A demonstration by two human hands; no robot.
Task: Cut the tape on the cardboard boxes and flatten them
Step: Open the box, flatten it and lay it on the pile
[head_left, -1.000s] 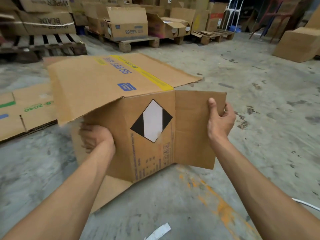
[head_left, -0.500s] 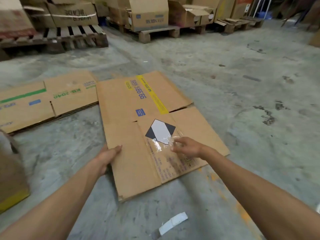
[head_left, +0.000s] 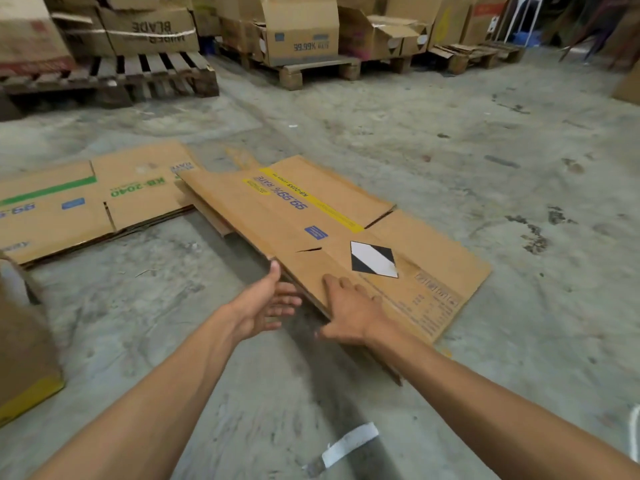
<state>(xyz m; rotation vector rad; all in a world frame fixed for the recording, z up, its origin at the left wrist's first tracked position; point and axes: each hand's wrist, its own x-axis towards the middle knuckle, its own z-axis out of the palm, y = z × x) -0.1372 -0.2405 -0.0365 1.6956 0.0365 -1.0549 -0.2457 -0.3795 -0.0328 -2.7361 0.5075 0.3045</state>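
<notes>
I am pressing my right hand (head_left: pixel 349 315), fingers spread, on the flattened box (head_left: pixel 311 230) lying on the floor (head_left: pixel 450 140), my left hand (head_left: pixel 266 306) spread at its edge; light, stiff, probably best lifted by an edge.

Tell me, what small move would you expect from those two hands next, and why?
Probably sliding the flattened box left onto the flat cardboard stack. It is already collapsed, and its far corner overlaps that stack, yet its near edge is lifted off the floor. The left hand is open at that edge, and the right hand rests flat on top.
</notes>
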